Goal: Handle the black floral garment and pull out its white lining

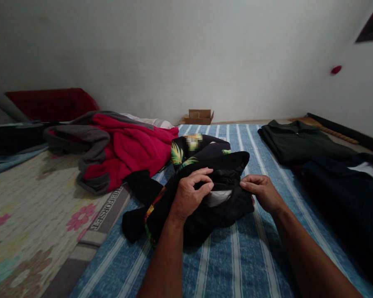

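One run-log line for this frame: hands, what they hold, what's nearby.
left hand: grip on black garment | right hand: pinching its edge | garment: bunched on striped blue sheet | nearby: red-grey jacket, folded dark shirts

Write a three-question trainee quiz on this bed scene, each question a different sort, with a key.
1. True or false: both hands grip the black garment on the striped sheet.
2. Multiple choice: what lies just beyond the left hand, toward the wall? A) a red and grey jacket B) a white towel C) a pair of shoes
3. Fill in: the two folded dark shirts lie on the person's ____ side.

Key
1. True: the left hand and the right hand both pinch its fabric.
2. A: the red and grey jacket.
3. Right: the dark green shirt and the navy shirt.
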The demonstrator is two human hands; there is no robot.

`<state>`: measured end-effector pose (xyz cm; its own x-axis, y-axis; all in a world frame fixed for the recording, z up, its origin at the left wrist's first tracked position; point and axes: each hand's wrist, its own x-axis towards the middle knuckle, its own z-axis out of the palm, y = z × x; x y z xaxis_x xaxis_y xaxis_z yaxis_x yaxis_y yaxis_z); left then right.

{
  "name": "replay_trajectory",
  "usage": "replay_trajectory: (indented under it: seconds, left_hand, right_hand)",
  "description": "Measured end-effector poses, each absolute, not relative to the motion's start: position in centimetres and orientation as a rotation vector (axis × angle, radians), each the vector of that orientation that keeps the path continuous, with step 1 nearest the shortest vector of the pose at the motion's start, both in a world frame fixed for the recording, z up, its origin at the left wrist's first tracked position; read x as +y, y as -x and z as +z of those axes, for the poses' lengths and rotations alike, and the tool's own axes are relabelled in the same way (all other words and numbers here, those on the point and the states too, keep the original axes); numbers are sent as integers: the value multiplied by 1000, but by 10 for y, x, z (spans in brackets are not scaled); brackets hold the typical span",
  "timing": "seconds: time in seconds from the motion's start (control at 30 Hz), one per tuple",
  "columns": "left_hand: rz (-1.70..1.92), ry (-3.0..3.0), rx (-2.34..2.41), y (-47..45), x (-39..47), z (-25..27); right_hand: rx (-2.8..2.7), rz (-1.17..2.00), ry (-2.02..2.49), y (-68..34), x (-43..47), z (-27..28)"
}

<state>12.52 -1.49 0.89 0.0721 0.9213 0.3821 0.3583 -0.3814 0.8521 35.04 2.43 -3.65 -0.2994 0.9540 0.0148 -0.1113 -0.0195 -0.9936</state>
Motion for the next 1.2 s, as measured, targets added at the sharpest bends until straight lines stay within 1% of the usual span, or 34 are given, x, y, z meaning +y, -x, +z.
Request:
replay_trajectory:
  seconds: [0.23,0.43,0.67,0.8,1.03,1.2]
  left_hand:
    - [1267,-1654,1269,-116,-19,14]
    - [1252,-1609,1404,-112,-25,20]
    - [1027,-1774,1734,-97,-44,25]
    - [831,-1852,1891,-94,-63,29]
    - [515,-1941,1924,-94,-82,25]
    - [482,-1878,1963,-88,-85,14]
  right_hand:
    - [-1242,1509,986,-352,32,-52]
    - [-1136,1511,1009,-353,35,-61]
    - [-1088,1555,1013,-355,37,-66]
    - [-1098,1575,1004,-356,38,-68]
    - [-1096,1589,994,-356,37,-70]
    - [-1083,1592,1010,-354,37,-70]
